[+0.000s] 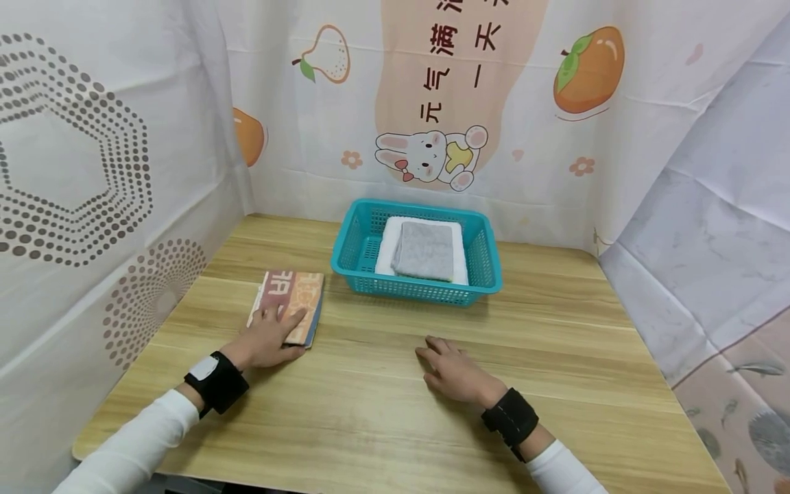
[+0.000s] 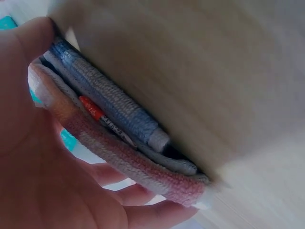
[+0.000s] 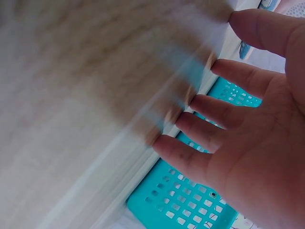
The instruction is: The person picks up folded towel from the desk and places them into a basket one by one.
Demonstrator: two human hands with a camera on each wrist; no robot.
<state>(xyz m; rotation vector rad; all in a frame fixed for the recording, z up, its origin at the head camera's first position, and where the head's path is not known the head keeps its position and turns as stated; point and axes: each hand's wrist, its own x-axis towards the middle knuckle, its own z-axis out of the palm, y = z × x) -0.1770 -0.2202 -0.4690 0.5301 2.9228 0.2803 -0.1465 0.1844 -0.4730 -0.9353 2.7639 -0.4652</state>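
Observation:
On the left of the table lies a folded towel, pink and orange with a pale pattern on top. My left hand rests on its near part, fingers spread across the top and thumb beside the near edge. The left wrist view shows the towel's layered edge, with blue-grey folds below and a small red label between the layers. My right hand holds nothing; its fingers are spread, with the fingertips at the tabletop.
A teal plastic basket stands at the back centre of the table. Inside it, a folded grey cloth lies on a folded white towel. Printed curtains hang behind and at both sides.

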